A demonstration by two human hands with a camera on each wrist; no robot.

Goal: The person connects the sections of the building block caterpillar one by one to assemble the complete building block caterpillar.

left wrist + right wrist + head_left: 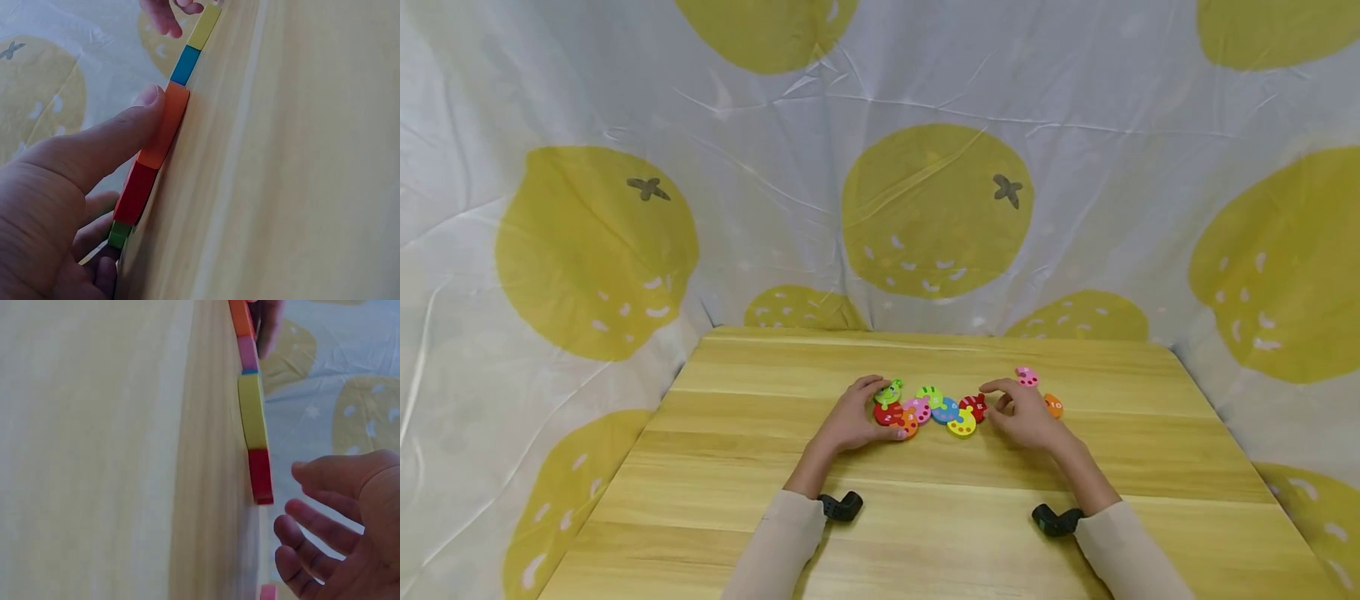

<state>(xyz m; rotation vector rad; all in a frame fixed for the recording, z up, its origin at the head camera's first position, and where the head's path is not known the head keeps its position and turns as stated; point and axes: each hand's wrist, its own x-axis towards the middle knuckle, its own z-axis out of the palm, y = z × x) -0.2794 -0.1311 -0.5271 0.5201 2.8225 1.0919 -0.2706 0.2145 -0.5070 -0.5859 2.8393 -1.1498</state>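
Observation:
A row of joined number puzzle pieces forms a caterpillar on the table, led by a green head [889,392] with a face. My left hand [848,418] holds the row's left end, thumb against the orange piece [167,128] and fingers behind the red piece [136,192] and head. Pink, light green, blue and yellow pieces [961,423] follow in a zigzag. A red piece [260,476] ends the row on the right. Beside it, my right hand [1026,417] hovers with loosely bent, parted fingers and nothing between them.
A loose pink piece [1028,377] lies beyond my right hand, and an orange piece marked 10 [1054,406] lies to its right. The wooden table [760,375] meets a lemon-print cloth [790,208] at the back and sides. Black wrist devices [1056,521] sit at both sleeves.

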